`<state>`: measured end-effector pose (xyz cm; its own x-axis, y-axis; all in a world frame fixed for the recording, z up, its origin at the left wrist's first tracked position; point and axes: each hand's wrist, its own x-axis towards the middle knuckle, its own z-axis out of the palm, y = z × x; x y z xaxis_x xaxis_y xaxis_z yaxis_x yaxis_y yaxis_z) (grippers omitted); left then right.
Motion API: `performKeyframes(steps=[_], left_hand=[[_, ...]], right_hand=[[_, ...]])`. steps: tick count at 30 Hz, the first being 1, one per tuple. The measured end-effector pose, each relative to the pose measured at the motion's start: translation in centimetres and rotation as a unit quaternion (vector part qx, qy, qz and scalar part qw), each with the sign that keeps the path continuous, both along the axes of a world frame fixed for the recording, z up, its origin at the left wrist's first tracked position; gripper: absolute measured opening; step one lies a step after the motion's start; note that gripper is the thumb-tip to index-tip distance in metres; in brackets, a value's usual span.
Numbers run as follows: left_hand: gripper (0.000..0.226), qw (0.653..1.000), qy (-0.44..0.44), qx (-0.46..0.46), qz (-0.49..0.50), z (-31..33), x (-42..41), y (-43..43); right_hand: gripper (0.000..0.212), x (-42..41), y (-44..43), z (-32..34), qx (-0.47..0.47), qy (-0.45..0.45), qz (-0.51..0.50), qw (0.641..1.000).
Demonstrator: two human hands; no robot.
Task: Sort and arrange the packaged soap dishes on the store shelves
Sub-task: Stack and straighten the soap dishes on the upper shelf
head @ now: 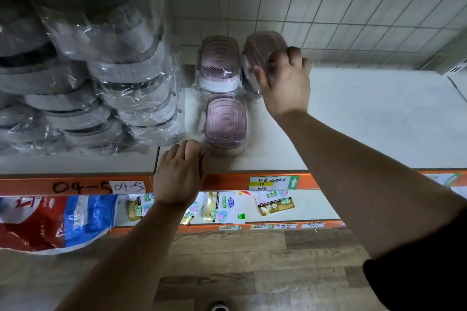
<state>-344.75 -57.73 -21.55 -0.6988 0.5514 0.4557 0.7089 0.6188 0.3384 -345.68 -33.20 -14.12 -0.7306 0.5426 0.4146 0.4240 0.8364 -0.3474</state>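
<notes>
As right hand grips soap dish, half hidden, left hand curled

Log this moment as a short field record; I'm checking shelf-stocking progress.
shelf: white, orange front edge with 04-5 label
pink dishes: three, wrapped; front dish sits before back-left dish
right hand: grips the tilted back-right dish
left hand: curled fingers at the front dish's near corner; grip unclear
far left: grey wrapped stack
</notes>
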Motion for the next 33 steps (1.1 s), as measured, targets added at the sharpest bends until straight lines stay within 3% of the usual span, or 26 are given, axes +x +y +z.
performKeyframes(steps=[4,12,16,20,33], left_hand=[[0.029,1.0,-0.022,-0.017,0.013,0.1,0.0,-0.1],[0.038,0.994,-0.09,-0.067,0.017,1.6,0.6,0.0],[0.039,0.994,-0.048,-0.086,0.035,3.7,2.7,-0.7],[0.037,0.994,-0.016,-0.099,0.038,7.9,6.0,-0.7],[0.03,0.997,0.073,0.035,0.017,24.6,14.9,-0.1]], right_hand=[[0.045,0.3,-0.8,-0.4,-0.002,-0.084,-0.004,0.996],[0.04,6.3,-1.6,0.3,-0.007,-0.022,0.067,0.997],[0.037,10.3,-2.8,1.5,-0.031,-0.022,0.092,0.995],[0.04,14.8,-4.2,4.4,0.012,-0.017,0.135,0.991],[0.032,25.8,-6.4,19.8,0.013,0.115,0.185,0.976]])
